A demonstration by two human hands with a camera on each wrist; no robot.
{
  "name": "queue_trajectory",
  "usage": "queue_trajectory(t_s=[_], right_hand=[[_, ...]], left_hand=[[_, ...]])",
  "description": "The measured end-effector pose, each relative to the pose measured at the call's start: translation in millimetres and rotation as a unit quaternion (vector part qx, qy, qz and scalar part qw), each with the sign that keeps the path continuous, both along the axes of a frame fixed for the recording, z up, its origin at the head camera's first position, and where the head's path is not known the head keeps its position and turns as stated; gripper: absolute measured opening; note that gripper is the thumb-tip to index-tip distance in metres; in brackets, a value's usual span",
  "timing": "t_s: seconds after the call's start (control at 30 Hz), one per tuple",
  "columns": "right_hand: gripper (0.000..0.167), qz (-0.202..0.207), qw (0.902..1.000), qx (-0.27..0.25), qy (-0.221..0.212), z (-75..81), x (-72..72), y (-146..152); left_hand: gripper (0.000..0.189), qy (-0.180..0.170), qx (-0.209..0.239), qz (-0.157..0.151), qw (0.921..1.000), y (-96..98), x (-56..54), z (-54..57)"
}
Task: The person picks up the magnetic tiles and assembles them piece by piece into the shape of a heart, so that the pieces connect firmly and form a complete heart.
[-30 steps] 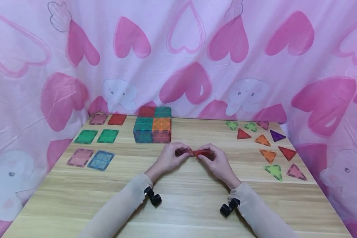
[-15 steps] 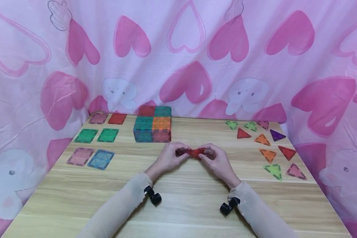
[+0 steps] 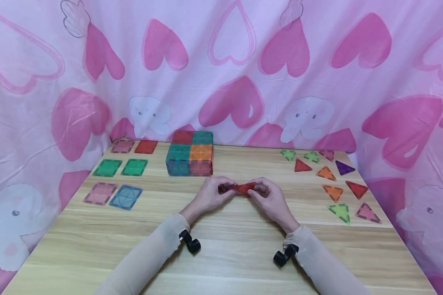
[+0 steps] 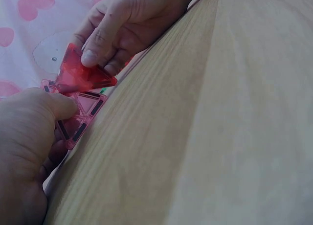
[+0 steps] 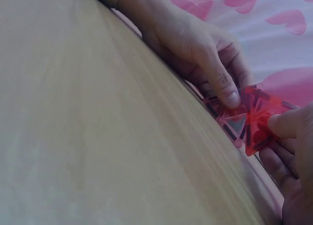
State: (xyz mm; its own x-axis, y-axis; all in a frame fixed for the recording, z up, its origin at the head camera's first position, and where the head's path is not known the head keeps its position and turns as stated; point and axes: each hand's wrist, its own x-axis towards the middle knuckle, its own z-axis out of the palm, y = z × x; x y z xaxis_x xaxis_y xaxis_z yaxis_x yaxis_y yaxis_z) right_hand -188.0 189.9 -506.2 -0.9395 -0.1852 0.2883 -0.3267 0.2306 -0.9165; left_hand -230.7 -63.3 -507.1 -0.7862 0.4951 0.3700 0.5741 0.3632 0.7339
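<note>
Over the middle of the table, my left hand (image 3: 212, 194) and right hand (image 3: 269, 196) meet almost fingertip to fingertip. Between the right thumb and fingers I pinch a red triangular magnetic tile (image 3: 246, 188), its face tilted. The left hand pinches a pink magnetic tile (image 4: 91, 105) with dark magnet strips along its edges; the left fingers partly cover it. From the right wrist, the red tile's edge overlaps the pink tile (image 5: 236, 123).
A block of coloured square tiles (image 3: 189, 162) stands at the back. Several square tiles, including a blue one (image 3: 126, 197), lie at left. Triangular tiles, such as an orange one (image 3: 332, 193), are spread at right. A pink heart-patterned curtain (image 3: 229, 98) surrounds the table (image 3: 221, 262).
The red tile in my right hand has turned to show more of its face and shifted slightly left over the pink tile. Both arms have stayed nearly still.
</note>
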Motion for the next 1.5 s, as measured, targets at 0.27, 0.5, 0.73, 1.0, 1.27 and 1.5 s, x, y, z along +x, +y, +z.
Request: queue_trajectory(t_s=[0.27,0.5,0.73,1.0,1.27,1.5], right_hand=[[0.02,-0.013,0.9999,-0.01,0.001,1.2,-0.9,2],[0.021,-0.008,0.998,-0.06,-0.015,3.5,-1.9,2],[0.027,-0.009,0.9988,-0.04,-0.029,2.0,-3.6,2],[0.045,-0.018,0.9984,-0.05,-0.016,1.6,-0.8,6],[0.055,-0.098,0.9916,-0.027,0.08,5.5,22.6,46],[0.058,-0.246,0.9543,0.108,0.132,11.7,64.1,118]], left_hand=[[0.017,0.008,0.002,0.0,1.0,0.4,-0.9,-0.9],[0.014,0.0,0.004,-0.007,1.0,-0.5,-1.0,0.6],[0.015,0.009,-0.002,-0.007,0.9999,-0.8,-2.0,1.0],[0.015,0.011,0.0,-0.003,0.9999,-1.3,-1.2,-0.6],[0.014,0.007,0.003,0.001,1.0,0.1,1.2,-1.9],[0.014,0.001,-0.006,0.0,1.0,0.4,1.9,1.0]])
